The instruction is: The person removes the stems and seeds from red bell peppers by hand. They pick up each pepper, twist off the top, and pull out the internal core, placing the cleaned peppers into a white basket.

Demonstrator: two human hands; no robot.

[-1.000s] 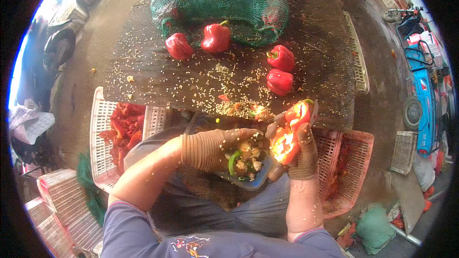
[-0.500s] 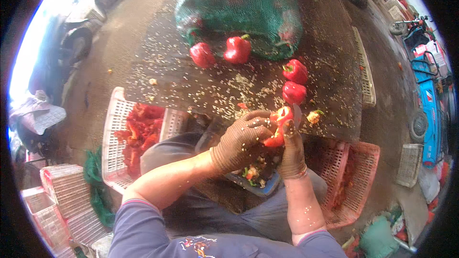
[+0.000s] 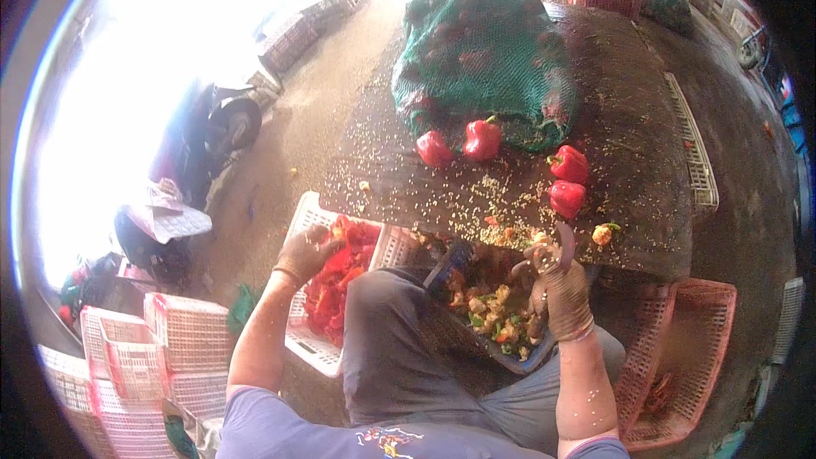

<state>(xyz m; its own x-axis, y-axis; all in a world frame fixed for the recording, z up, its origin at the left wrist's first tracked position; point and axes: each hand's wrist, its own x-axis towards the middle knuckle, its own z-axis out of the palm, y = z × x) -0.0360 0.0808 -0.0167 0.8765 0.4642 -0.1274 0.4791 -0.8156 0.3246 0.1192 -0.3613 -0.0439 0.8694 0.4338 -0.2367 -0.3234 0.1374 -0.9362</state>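
My left hand [image 3: 304, 253], in a brown glove, is over a white plastic crate [image 3: 316, 357] filled with cut red pepper pieces [image 3: 340, 276]. Its fingers look apart, close to the topmost pieces. At the table edge my gloved right hand [image 3: 561, 299] grips a small knife [image 3: 566, 246], blade pointing up and away from me; the handle is hidden in the fist. A pale pepper core [image 3: 541, 248] lies by its fingertips. Below, a blue bin [image 3: 520, 365] holds cores and green stems. Whole red peppers [image 3: 568, 199] sit farther back on the seed-strewn dark table [image 3: 633, 246].
A green mesh sack [image 3: 484, 59] of peppers occupies the table's far part. Red crates [image 3: 671, 365] stand by my right leg, stacked pale crates [image 3: 127, 348] at the lower left. A loose core with a green stem [image 3: 603, 234] lies right of the knife.
My left hand has left the cut pepper between my hands and moved left to the crate. The right hand keeps the knife. The whole view has swung leftward.
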